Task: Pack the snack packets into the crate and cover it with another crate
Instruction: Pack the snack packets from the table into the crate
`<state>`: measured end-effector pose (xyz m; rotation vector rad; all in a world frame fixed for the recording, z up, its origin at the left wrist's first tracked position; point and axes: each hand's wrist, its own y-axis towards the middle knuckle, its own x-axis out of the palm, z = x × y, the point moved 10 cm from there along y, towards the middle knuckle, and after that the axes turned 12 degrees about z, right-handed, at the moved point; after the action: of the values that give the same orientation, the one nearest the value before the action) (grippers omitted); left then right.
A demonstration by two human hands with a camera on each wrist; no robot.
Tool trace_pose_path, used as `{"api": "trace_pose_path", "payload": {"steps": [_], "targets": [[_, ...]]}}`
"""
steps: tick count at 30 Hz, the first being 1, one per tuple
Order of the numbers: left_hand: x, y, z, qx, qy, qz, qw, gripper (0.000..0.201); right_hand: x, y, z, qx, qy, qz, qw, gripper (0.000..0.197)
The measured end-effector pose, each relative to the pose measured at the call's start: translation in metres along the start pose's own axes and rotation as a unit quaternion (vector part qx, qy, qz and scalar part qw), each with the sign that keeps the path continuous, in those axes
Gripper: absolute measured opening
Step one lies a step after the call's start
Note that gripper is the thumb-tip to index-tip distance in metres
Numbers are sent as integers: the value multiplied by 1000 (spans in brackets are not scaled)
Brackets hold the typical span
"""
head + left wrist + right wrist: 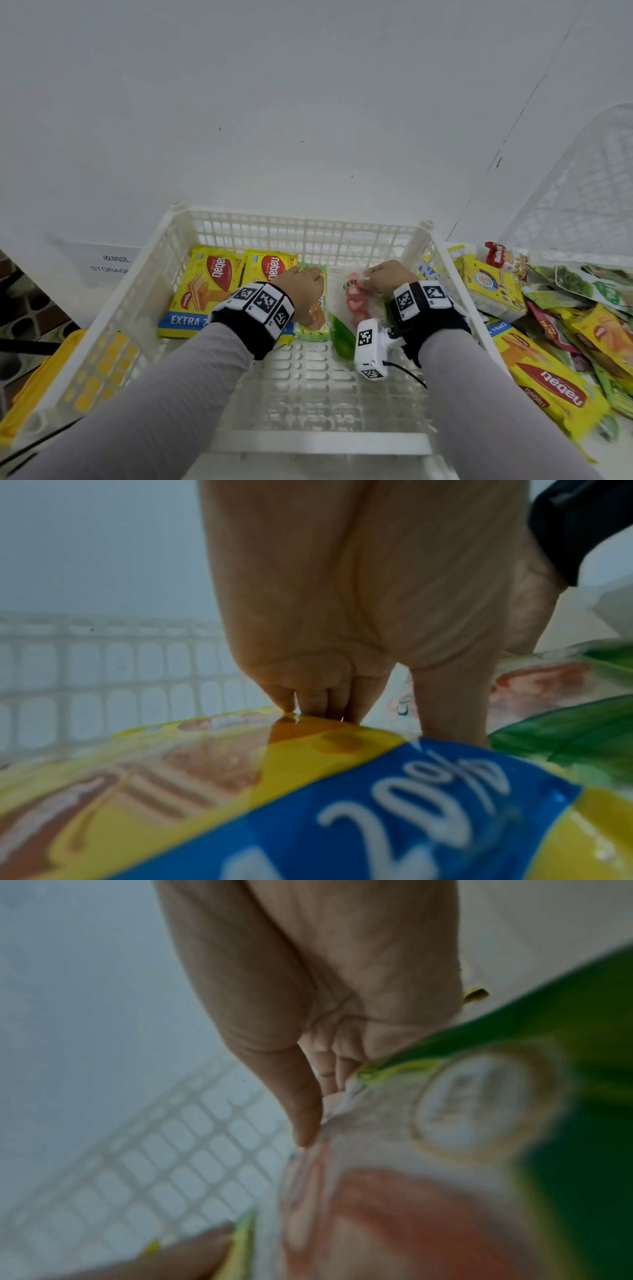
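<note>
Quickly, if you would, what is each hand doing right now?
Left hand: fingers rest on the green packet in the crate; grip unclear.
Right hand: pinches the white-and-red packet.

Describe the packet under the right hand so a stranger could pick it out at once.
Find the white plastic lattice crate in front of the person. Along its far wall lie two yellow wafer packets, then a light green packet. Rightmost, under the right hand, is the white packet with red heart shapes and a dark green edge, the only white one in the row.
</note>
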<state>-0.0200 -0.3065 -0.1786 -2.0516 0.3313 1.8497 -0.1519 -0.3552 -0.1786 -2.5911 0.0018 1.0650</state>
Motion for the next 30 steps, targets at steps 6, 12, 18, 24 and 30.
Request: {"api": "trace_pose_path", "payload": {"steps": [6,12,18,24,30], "targets": [[-1,0,0,3,-7,6,1000,84,-10,10,17,26,56,102,993,31],[-1,0,1,3,-5,8,1000,83,-11,3,12,20,49,116,992,21],[1,2,-1,-3,-12,1,1000,83,-22,-18,-18,-9,37,10,999,20],[2,3,-1,-9,-18,-3,1000,83,-64,-28,-22,18,211,42,976,16],[-14,1,-5,-71,-110,17,991,79,-75,-39,-5,41,259,119,958,24]]}}
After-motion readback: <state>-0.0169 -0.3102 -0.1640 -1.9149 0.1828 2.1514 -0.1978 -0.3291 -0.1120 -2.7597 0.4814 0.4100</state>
